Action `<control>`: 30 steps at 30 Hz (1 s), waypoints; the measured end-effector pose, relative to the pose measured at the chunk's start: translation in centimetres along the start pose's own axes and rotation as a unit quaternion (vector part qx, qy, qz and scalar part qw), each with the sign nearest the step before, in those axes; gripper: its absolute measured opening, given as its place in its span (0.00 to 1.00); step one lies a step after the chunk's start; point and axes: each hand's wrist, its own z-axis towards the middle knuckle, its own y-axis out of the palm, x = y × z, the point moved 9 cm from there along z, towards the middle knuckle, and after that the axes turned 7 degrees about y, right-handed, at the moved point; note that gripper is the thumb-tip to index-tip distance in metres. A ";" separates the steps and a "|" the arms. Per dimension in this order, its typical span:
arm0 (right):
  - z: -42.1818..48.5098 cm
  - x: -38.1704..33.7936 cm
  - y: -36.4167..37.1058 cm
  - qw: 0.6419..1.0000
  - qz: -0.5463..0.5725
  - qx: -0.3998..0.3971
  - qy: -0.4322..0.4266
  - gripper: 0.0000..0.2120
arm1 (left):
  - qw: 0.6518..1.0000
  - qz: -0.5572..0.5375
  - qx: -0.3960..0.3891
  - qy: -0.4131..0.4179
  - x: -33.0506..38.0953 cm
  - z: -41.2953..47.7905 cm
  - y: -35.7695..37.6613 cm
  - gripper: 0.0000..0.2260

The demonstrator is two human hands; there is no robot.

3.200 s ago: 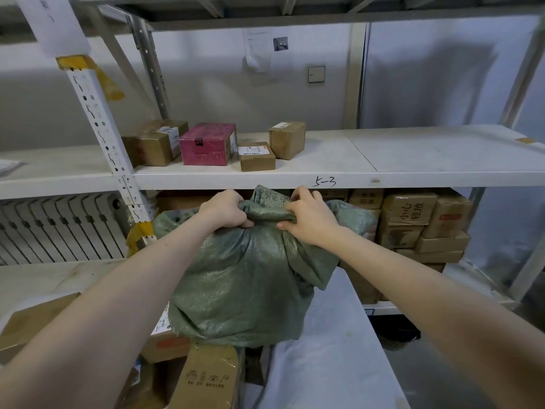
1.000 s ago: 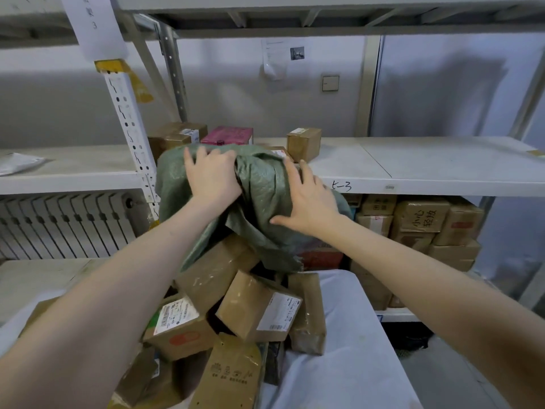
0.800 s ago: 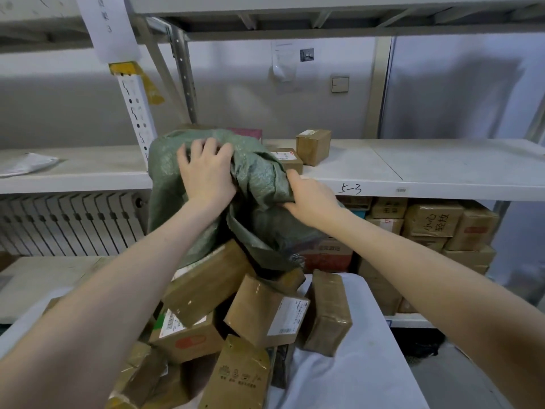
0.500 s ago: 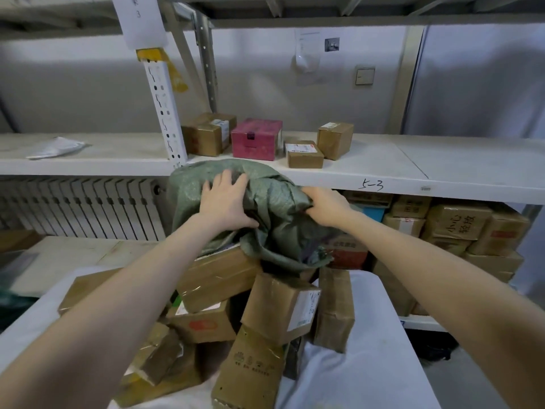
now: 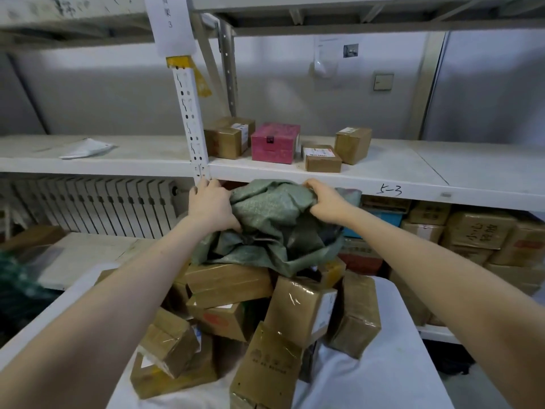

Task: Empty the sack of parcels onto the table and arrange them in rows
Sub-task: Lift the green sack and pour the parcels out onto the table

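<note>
Head view: the green woven sack (image 5: 274, 228) is held up over the near surface (image 5: 383, 379), just below the front edge of the shelf (image 5: 427, 169). It hangs crumpled and slack, with its lower folds draped on the topmost of the parcels (image 5: 230, 278).

The left hand (image 5: 211, 206) grips the sack's left side. Its fingers (image 5: 206, 187) are bent over the top of the fabric and the thumb is pressed into a fold below. The right hand (image 5: 327, 202) grips the upper right of the sack, with its fingers (image 5: 312, 184) curled tight on a bunch of cloth. Both forearms are extended forward.

The parcels lie in a loose heap on the white-covered surface, directly under the sack. They are brown taped boxes, tilted and leaning on one another, and not in rows. One tall parcel (image 5: 354, 314) stands on end at the right of the heap. Another (image 5: 265, 364) leans at the front.

On the shelf behind stand a pink box (image 5: 275, 143) and three brown boxes (image 5: 228, 137), close together, beside a white perforated post (image 5: 190, 119). A white packet (image 5: 87, 147) lies further left. Stacked cartons (image 5: 477, 231) fill the space under the shelf at right. A white radiator (image 5: 97, 205) is under it at left.
</note>
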 end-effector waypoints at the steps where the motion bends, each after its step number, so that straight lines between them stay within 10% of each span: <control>1: -0.1 0.3 0.3 1.000 -0.010 0.000 0.011 0.23 | 1.000 -0.028 0.003 0.000 -0.4 -0.2 0.3 0.29; 9: -0.3 1.8 1.2 0.986 -0.121 -0.052 0.106 0.65 | 0.996 -0.027 0.082 -0.023 -1.7 -1.3 -1.5 0.07; 12: -0.8 0.7 2.5 0.982 -0.112 -0.111 0.102 0.56 | 0.989 0.017 0.148 -0.005 -2.1 -1.3 -4.2 0.07; 18: 0.4 -4.3 3.3 0.995 -0.092 0.006 0.048 0.07 | 0.952 0.047 0.303 0.013 -5.0 -2.4 -8.0 0.16; 24: 1.0 -6.7 2.6 0.993 -0.015 0.116 0.013 0.10 | 0.974 0.017 0.221 -0.054 -8.3 -3.3 -3.9 0.18; 30: 1.0 -10.9 -0.5 0.964 0.062 0.252 -0.058 0.17 | 0.940 -0.029 0.334 -0.055 -10.3 -3.5 -7.7 0.19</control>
